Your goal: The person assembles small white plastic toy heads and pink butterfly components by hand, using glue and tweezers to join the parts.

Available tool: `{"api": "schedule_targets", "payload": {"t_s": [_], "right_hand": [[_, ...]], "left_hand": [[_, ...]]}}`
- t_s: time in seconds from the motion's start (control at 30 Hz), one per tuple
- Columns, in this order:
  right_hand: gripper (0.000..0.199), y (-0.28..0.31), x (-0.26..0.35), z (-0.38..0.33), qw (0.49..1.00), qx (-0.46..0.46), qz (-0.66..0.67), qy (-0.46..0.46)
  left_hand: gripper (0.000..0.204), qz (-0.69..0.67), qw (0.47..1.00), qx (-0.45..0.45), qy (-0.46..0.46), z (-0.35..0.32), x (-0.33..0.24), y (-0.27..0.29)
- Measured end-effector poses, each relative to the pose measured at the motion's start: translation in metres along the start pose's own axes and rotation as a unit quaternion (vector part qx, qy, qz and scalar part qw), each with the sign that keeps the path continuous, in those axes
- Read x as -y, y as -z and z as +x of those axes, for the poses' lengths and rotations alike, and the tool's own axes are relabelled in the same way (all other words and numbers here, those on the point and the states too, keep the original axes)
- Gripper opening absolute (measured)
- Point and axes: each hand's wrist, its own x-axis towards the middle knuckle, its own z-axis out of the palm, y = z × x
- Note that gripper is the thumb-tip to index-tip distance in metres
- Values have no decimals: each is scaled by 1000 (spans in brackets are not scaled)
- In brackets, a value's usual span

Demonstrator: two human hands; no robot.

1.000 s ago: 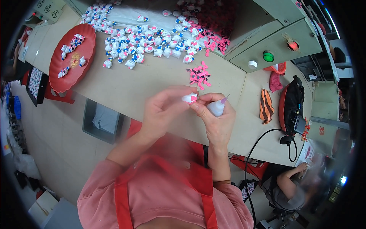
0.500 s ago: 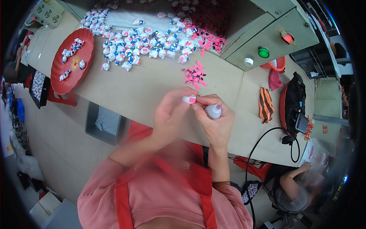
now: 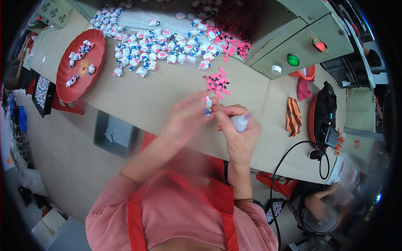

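My left hand (image 3: 186,120) pinches a small white figurine (image 3: 208,103) with pink and blue marks between thumb and fingers, above the beige worktable (image 3: 163,92). My right hand (image 3: 238,129) grips a small white squeeze bottle (image 3: 240,122) with a pale purple tip, its fingertips touching the figurine. Just beyond the hands lies a small heap of pink pieces (image 3: 217,81). A wide spread of several like figurines (image 3: 159,46) covers the far side of the table.
A red tray (image 3: 79,67) with several figurines sits at far left. A grey control box with a green button (image 3: 293,60) and a red one stands at far right. A striped cloth (image 3: 293,117), a black bag (image 3: 322,113) and a cable lie right. Another person sits at lower right.
The hands have stayed together over the table's near edge. The figurine in my left hand has turned slightly, and the bottle in my right hand has tilted lower toward it.
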Motion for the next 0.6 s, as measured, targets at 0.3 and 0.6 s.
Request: {"api": "schedule_targets", "payload": {"t_s": [0.3,0.6], "right_hand": [[12,9,-5,0,998,-31,26,-53],[17,-2,-12,3,994,51,81,-44]], "left_hand": [[29,-133,988,21,79,4,4,9],[25,170,982,-23,-81,-13,7,-10]]}}
